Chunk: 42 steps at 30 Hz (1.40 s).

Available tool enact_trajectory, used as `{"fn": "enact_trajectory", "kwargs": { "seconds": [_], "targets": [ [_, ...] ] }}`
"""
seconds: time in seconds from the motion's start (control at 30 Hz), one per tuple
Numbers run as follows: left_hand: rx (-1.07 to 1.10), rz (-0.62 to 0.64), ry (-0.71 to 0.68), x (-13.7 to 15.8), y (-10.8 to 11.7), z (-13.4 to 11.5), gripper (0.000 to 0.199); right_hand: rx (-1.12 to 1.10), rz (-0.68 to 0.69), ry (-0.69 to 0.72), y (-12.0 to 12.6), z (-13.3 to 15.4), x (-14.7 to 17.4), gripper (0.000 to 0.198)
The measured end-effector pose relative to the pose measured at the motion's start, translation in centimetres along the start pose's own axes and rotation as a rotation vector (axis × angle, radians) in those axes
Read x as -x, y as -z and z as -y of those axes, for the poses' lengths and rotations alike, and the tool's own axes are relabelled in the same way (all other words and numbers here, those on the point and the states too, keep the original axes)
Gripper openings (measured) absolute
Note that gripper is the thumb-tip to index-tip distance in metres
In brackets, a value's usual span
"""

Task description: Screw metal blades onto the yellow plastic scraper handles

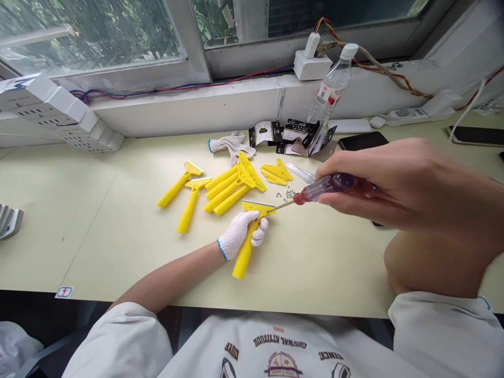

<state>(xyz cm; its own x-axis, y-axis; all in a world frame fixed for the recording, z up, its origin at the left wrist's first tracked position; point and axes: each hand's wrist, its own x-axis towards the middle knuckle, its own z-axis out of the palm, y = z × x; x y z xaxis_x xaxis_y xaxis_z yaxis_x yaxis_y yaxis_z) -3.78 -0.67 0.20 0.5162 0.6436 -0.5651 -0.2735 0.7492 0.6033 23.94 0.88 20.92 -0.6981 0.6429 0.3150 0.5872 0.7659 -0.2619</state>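
My left hand [239, 233], in a white knit glove, is wrapped round the handle of a yellow scraper [244, 257] whose metal blade edge faces away from me. In my bare right hand [388, 186] is a screwdriver [325, 188] with a clear and red handle. Its tip meets the right side of the scraper head. Beyond them lie several small screws or nuts [289, 194], loose yellow plates [276, 172] and thin metal blades [300, 172]. Left of these rest more yellow scraper handles [232, 189] in a group, and two scrapers with blades [191, 202].
A spare white glove [232, 144] and black packaging cards [299, 137] lie toward the window wall. A plastic bottle [333, 86] stands behind the cards. Phones [362, 140] lie at the right, white boxes [59, 113] are stacked at the far left, and cables run along the sill.
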Motion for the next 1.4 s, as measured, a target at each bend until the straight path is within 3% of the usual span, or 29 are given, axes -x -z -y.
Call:
{"fn": "enact_trajectory", "kwargs": {
  "seconds": [0.23, 0.33, 0.53, 0.73, 0.93, 1.13, 1.27, 1.33, 1.4],
  "targets": [
    [-0.035, 0.002, 0.029, 0.2, -0.2, -0.3, 0.036, -0.079, 0.026, -0.022, 0.1, -0.1, -0.2, 0.013],
    [-0.071, 0.000, 0.028, 0.4, -0.5, -0.5, 0.033, -0.018, -0.060, -0.075, -0.1, -0.2, -0.4, 0.012],
    [-0.136, -0.012, 0.017, 1.0, -1.0, -0.8, 0.031, 0.237, -0.235, -0.301, -1.1, -0.4, -0.9, 0.038],
    [-0.181, -0.009, 0.001, 1.1, -1.0, -0.8, 0.034, 0.294, -0.341, -0.398, -1.6, -0.6, -1.5, 0.043],
    [-0.130, -0.042, 0.057, 0.8, -1.0, -0.9, 0.034, 0.086, -0.131, -0.203, -1.0, -0.4, -0.9, 0.038],
    [-0.122, -0.101, 0.034, 0.8, -1.3, -0.9, 0.025, -0.028, -0.039, -0.142, -0.8, -1.2, -0.6, 0.035],
    [-0.135, -0.083, 0.051, 0.8, -1.2, -1.0, 0.025, -0.317, 0.202, 0.076, -0.2, -1.4, -0.8, 0.020],
    [-0.139, -0.073, 0.051, 0.7, -1.2, -1.0, 0.025, -0.366, 0.302, 0.139, 0.1, -1.2, -0.7, 0.023],
    [-0.137, -0.070, 0.042, 0.7, -1.1, -1.0, 0.024, -0.331, 0.319, 0.140, 0.3, -0.8, -0.5, 0.028]
  ]
}}
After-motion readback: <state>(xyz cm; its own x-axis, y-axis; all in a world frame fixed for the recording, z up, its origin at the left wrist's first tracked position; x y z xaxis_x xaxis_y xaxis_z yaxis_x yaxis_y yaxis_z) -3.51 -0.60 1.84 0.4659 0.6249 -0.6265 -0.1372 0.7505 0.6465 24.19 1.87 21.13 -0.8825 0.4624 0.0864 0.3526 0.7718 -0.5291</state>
